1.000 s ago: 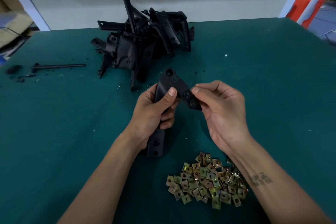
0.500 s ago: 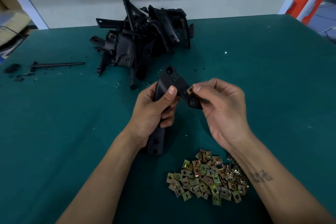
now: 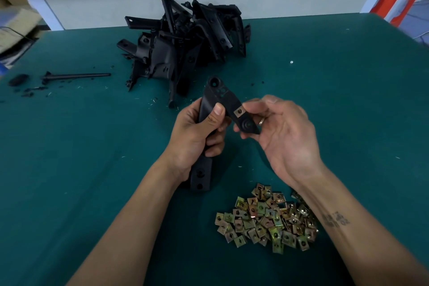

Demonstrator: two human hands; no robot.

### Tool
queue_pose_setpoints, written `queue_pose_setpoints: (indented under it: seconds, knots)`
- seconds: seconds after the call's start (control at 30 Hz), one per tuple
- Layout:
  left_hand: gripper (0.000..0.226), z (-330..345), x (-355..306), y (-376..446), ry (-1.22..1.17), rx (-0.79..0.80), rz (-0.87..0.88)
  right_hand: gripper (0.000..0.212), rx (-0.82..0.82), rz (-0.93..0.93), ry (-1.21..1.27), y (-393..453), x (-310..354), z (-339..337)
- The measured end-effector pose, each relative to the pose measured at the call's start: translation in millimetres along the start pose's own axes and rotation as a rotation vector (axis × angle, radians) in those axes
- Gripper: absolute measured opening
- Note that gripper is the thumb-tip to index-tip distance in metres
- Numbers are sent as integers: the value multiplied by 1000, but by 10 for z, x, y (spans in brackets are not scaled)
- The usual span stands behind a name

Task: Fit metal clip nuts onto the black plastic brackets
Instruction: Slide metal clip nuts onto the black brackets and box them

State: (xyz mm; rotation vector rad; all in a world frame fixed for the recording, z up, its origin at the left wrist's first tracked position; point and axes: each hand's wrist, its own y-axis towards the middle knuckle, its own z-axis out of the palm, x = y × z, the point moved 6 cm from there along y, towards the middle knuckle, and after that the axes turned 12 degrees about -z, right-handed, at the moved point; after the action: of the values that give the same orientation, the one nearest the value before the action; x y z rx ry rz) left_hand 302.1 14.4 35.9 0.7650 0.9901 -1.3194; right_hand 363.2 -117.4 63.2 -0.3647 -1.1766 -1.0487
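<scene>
Green table [image 3: 69, 169]: we see bracket pile [image 3: 185, 42] heaped near far edge. Loose clip nuts [image 3: 267, 220] heaped near near edge, under right forearm. Our left hand [image 3: 197, 137] grips black bracket [image 3: 217, 100] around its shaft, thumb on top, above table middle. Right hand [image 3: 285, 132] has fingers curled around bracket's angled end, fingertips at clip nut [image 3: 238, 112] seated on that arm's edge. Black rod [image 3: 76, 75] lies near left edge.

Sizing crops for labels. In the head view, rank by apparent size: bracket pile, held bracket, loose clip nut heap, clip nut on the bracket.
1. bracket pile
2. and 3. unsure: loose clip nut heap and held bracket look similar; hands hide part of the bracket
4. clip nut on the bracket
</scene>
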Motion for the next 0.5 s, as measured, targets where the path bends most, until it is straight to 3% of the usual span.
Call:
queue_pose_setpoints:
  seconds: [0.27, 0.4, 0.5]
  knots:
    - [17, -46, 22, -11, 13, 0, -6, 32, 159, -9, -58, -29, 13, 33]
    - [30, -93, -8, -15, 32, -44, 4, 31, 263, 15, -77, -45, -6, 82]
    - [26, -98, -21, -6, 29, -37, 4, 39, 220, -7, -121, -17, 20, 32]
